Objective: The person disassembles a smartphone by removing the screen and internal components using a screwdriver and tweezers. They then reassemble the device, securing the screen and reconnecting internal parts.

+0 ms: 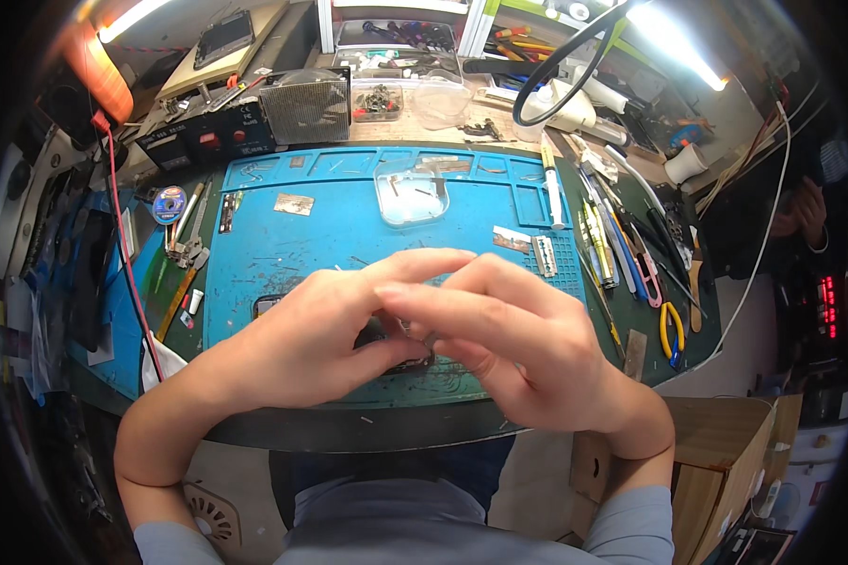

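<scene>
My left hand (334,315) and my right hand (528,330) meet above the near middle of the blue work mat (320,240). Both have curled fingers, with thumbs and fingertips drawn together in a pinch. Something small and thin seems to be between the fingertips, but I cannot make it out. Under the hands lies a dark, flat device (267,303), perhaps a phone; one corner shows beside my left hand and the rest is mostly covered. A razor blade (545,256) and a small worn metal plate (512,239) lie beyond my right hand.
A clear plastic box (412,196) stands on the mat's far part. To the right are a syringe (551,179), tweezers, knives and yellow-handled pliers (671,334). A solder spool (169,205) sits left. Another person's hand (806,212) shows at far right, beside a hanging white cable (773,217).
</scene>
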`<state>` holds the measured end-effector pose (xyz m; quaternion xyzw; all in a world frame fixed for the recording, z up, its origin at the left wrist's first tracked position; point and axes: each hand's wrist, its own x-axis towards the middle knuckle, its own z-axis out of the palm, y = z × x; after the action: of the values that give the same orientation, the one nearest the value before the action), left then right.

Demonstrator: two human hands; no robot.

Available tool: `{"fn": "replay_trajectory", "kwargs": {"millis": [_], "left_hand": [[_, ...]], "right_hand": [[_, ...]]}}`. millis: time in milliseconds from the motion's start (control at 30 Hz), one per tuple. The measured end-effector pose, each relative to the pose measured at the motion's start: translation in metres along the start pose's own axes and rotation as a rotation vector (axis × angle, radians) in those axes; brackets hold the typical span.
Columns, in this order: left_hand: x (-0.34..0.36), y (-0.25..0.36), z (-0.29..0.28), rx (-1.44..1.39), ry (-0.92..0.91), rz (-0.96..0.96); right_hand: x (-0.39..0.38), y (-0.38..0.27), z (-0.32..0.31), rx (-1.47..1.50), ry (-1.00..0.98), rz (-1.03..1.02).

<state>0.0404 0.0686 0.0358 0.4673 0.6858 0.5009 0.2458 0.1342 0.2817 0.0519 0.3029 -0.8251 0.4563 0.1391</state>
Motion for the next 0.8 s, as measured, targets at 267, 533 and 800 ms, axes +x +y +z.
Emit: {"fn": "replay_trajectory", "kwargs": {"millis": [267,533,800], "left_hand": [[-0.001,-0.003,0.005,-0.033,0.042,0.076],[0.001,0.003,-0.004,0.255,-0.028,-0.011],[0.0,-0.011,0.0,0.392,0.098,0.06]], "right_hand": [[0.001,0.001,0.004,-0.008,0.042,0.013],[0.004,0.004,0.005,-0.113,0.069,-0.076],[0.001,0.007,-0.001,-0.13,0.22,-0.117]]}}
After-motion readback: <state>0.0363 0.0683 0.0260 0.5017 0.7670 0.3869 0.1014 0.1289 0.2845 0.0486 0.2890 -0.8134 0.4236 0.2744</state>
